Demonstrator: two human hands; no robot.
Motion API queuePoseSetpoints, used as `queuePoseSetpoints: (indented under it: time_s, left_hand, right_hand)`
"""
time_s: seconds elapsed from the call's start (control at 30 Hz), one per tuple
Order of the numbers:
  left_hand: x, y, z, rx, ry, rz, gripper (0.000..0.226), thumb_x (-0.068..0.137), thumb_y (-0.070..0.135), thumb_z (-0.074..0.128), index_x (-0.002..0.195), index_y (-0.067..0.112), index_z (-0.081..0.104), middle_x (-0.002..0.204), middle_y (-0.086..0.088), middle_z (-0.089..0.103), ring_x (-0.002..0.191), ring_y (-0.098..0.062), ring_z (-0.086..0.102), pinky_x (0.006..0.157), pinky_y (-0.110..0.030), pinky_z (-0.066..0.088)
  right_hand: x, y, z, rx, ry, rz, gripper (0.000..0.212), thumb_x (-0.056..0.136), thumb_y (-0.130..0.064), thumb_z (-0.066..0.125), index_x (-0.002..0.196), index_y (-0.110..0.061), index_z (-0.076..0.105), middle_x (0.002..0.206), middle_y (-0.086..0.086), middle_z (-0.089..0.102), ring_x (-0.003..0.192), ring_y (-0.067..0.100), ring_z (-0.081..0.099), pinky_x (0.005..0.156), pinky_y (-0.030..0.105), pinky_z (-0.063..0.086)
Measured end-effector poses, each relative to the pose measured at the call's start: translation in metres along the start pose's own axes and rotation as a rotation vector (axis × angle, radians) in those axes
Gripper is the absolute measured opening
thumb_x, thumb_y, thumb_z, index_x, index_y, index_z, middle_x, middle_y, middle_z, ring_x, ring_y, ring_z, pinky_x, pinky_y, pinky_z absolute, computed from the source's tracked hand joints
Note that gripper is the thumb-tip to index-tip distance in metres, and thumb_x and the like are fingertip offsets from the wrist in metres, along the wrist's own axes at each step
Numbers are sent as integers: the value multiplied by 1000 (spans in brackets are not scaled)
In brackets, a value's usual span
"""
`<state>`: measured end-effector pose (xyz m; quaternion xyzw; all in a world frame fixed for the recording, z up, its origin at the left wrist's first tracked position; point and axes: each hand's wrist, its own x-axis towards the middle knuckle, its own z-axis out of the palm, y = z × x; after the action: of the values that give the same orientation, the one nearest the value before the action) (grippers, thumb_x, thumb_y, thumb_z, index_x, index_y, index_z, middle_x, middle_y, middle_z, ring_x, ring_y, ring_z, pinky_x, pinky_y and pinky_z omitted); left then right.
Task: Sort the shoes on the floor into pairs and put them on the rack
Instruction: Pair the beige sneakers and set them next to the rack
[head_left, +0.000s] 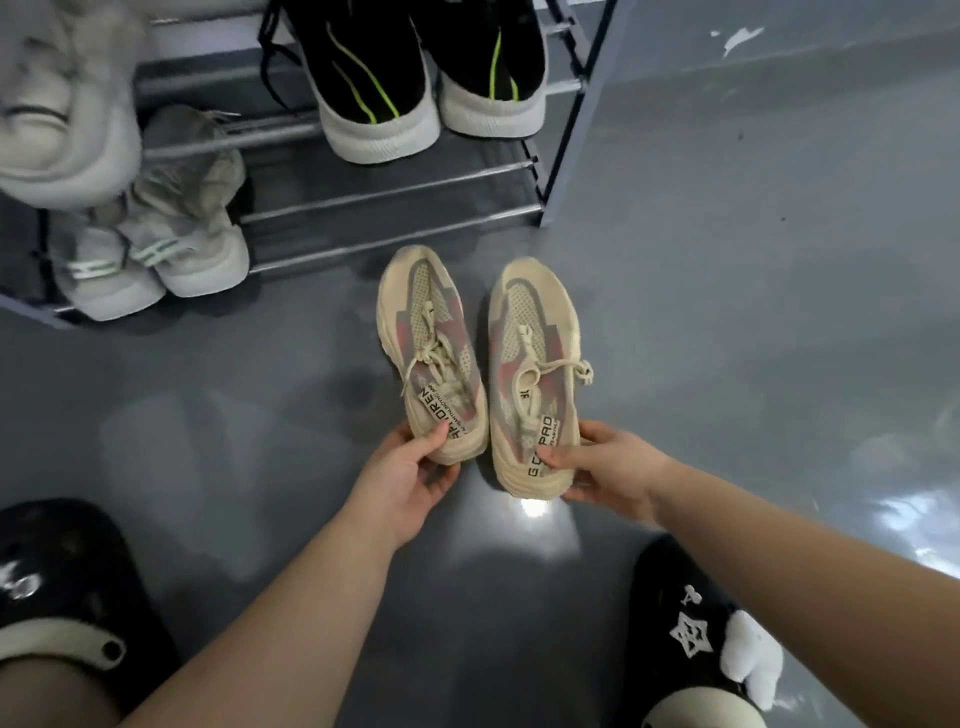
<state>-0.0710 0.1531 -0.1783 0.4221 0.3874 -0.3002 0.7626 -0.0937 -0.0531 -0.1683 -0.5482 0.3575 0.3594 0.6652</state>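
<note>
Two matching cream sneakers with pink and grey mesh lie side by side, toes pointing toward the rack. My left hand (410, 475) grips the heel of the left cream sneaker (434, 348), thumb on its tongue label. The heel of the right cream sneaker (535, 364) is held by my right hand (608, 467), thumb on top. The grey metal shoe rack (395, 187) stands just beyond their toes. A black pair with neon green stripes (415, 78) sits on an upper shelf, and a pale grey pair (156, 244) on the bottom shelf at left.
Another pale grey shoe (62, 104) fills the upper left, blurred. My own feet in black clogs (62, 587) (696, 639) flank the bottom of the view. The bottom shelf has bare bars right of the grey pair. Glossy grey floor (753, 260) spreads to the right.
</note>
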Motion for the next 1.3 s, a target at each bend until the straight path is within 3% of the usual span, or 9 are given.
queuePoseSetpoints:
  time_s: [0.27, 0.4, 0.5, 0.77, 0.9, 1.03, 1.13, 1.2, 1.3]
  left_hand:
    - [1, 31, -28, 76, -102, 69, 31, 87, 5, 58, 115, 18, 57, 96, 0, 69, 87, -14, 62, 73, -29, 49]
    - [11, 53, -20, 93, -140, 99, 33, 85, 7, 60, 117, 16, 57, 96, 0, 68, 85, -14, 62, 70, -29, 49]
    - [21, 77, -7, 143, -121, 123, 20, 85, 7, 61, 103, 16, 61, 91, 0, 67, 83, -13, 60, 70, -29, 50]
    - [53, 132, 29, 153, -95, 106, 5, 90, 13, 58, 89, 18, 60, 82, 3, 62, 77, -9, 56, 73, -25, 49]
    - [68, 155, 49, 88, -53, 116, 9, 90, 13, 59, 98, 14, 59, 87, 2, 62, 80, -10, 58, 76, -26, 50]
    - [91, 176, 61, 108, -8, 196, 29, 88, 12, 62, 116, 13, 55, 102, -2, 65, 91, -14, 62, 74, -29, 53]
    - [105, 173, 61, 403, 144, 374, 41, 89, 22, 63, 127, 12, 52, 124, -6, 58, 107, -22, 58, 84, -36, 53]
    - [111, 161, 52, 871, 316, 534, 63, 83, 46, 63, 137, 19, 46, 131, -7, 45, 117, -24, 49, 104, -36, 41]
    - [112, 150, 44, 1267, 472, 685, 82, 77, 63, 58, 144, 22, 35, 142, -9, 32, 133, -27, 30, 111, -34, 25]
  right_hand:
    - [13, -41, 17, -99, -100, -66, 59, 69, -10, 73, 125, -10, 55, 108, 7, 69, 87, 20, 68, 77, 29, 56]
    - [19, -64, 17, -100, -104, -91, 47, 77, -8, 68, 123, -10, 56, 103, 5, 71, 81, 15, 70, 68, 24, 57]
    - [24, -88, 17, -111, -96, -124, 52, 70, -15, 70, 120, -10, 59, 95, 3, 72, 77, 14, 71, 64, 23, 56]
    - [55, -161, 25, -273, 191, -231, 34, 81, -14, 72, 113, -6, 64, 89, 6, 71, 74, 16, 68, 66, 25, 58]
    - [74, -193, 34, -252, 292, -304, 32, 80, -15, 74, 108, -7, 62, 96, 8, 69, 72, 15, 67, 58, 24, 57]
    - [102, -208, 47, -220, 389, -365, 43, 81, -26, 74, 118, -9, 59, 106, 9, 68, 84, 21, 68, 73, 30, 57]
    - [112, -204, 53, -310, 415, -397, 49, 81, -47, 67, 116, -14, 61, 106, 4, 67, 98, 24, 66, 90, 37, 53]
    - [107, -192, 55, -461, 367, -439, 58, 78, -56, 65, 123, -20, 56, 110, -3, 63, 102, 18, 60, 90, 31, 47]
    - [105, -175, 53, -685, 336, -559, 72, 66, -54, 76, 126, -23, 51, 117, -6, 58, 108, 15, 57, 93, 30, 45]
